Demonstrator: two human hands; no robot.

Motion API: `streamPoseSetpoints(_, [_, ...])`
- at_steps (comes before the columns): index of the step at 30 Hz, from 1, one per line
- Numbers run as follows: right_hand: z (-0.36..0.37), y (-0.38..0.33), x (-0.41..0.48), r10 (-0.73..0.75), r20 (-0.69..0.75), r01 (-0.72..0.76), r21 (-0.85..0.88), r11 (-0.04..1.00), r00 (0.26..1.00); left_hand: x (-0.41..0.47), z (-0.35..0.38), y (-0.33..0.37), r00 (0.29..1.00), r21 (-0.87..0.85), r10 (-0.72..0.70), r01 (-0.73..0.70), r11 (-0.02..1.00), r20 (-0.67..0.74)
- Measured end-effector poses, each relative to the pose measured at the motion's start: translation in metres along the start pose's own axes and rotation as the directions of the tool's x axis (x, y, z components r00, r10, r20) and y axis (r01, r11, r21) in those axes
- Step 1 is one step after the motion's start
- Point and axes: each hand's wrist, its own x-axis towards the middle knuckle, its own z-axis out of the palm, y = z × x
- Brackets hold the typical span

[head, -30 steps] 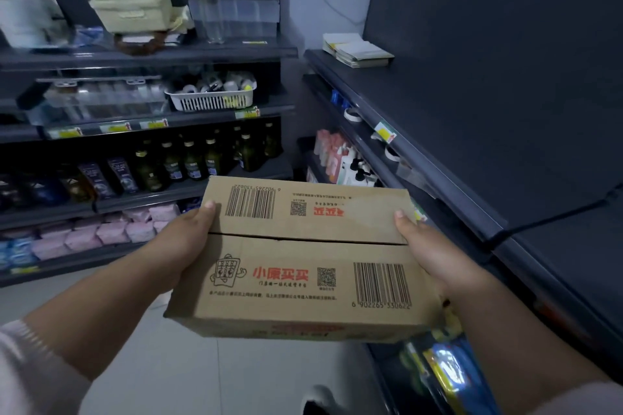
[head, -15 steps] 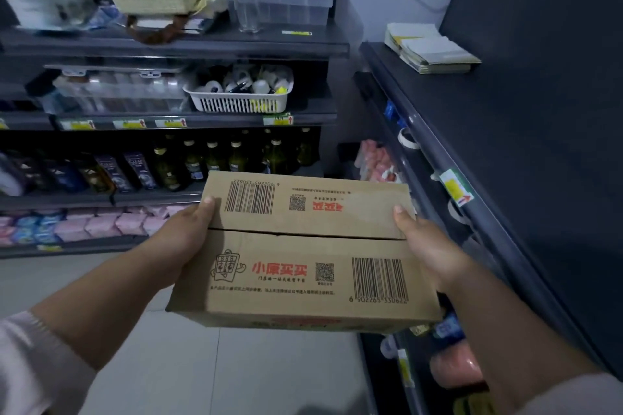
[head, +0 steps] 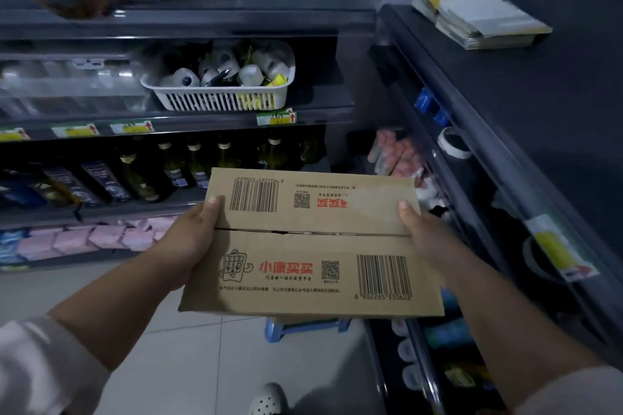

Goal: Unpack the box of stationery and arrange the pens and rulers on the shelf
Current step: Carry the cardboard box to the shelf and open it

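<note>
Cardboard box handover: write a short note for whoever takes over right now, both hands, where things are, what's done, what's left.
Left-hand grip: holds the left end of the cardboard box, thumb on top.
Right-hand grip: holds the right end, thumb on top.
Box: level in mid-air before the shelves, top flaps closed.
Pens and rulers: none in view.
Done: box in hand at the shelves.
Left: open it, take out pens and rulers, arrange them on a shelf; the right-hand shelf has bare space beside a stack of booklets.

Single head view, angled forward-down, close over held box (head: 312, 242).
</note>
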Motion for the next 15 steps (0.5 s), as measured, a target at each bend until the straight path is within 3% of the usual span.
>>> streamPoseSetpoints(15, [0.060, 0.079, 0.192, 0.002, 0.044, -0.002, -0.001, 1.000, 0.999, 0.169, 0.074, -0.086, 0.994, 0.035, -0.108, 0.108, 0.994, 0.000])
